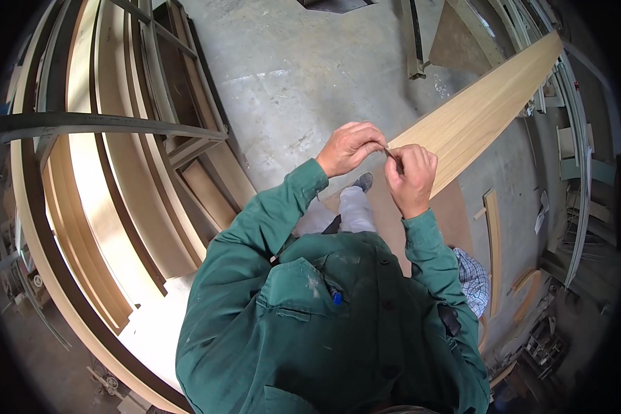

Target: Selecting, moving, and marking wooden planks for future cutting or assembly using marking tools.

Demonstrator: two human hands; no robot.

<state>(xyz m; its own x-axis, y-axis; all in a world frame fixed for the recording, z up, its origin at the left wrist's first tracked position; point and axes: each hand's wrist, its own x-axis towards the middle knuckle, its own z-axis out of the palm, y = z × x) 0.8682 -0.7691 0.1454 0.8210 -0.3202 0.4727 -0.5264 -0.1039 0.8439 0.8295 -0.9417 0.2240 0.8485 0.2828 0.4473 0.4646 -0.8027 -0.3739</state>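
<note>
My left hand (pixel 354 148) and my right hand (pixel 412 176) meet in front of my body, at the near end of a long pale wooden board (pixel 479 107). Fingers of both hands are pinched together around a small, thin, brownish piece (pixel 388 150). Most of that piece is hidden by the fingertips, so its kind cannot be made out. Behind the right hand lies the board's near end; whether the hand touches it is unclear. Green sleeves cover both my forearms, and a blue-capped pen (pixel 336 297) sticks out of the chest pocket.
At the left a metal rack (pixel 110 125) holds several long boards (pixel 127 145) and panels. Metal bars (pixel 574 138) run along the right side. A narrow wooden strip (pixel 493 241) and curved wooden pieces (pixel 528 297) are at the lower right. Concrete floor (pixel 290 69) stretches ahead.
</note>
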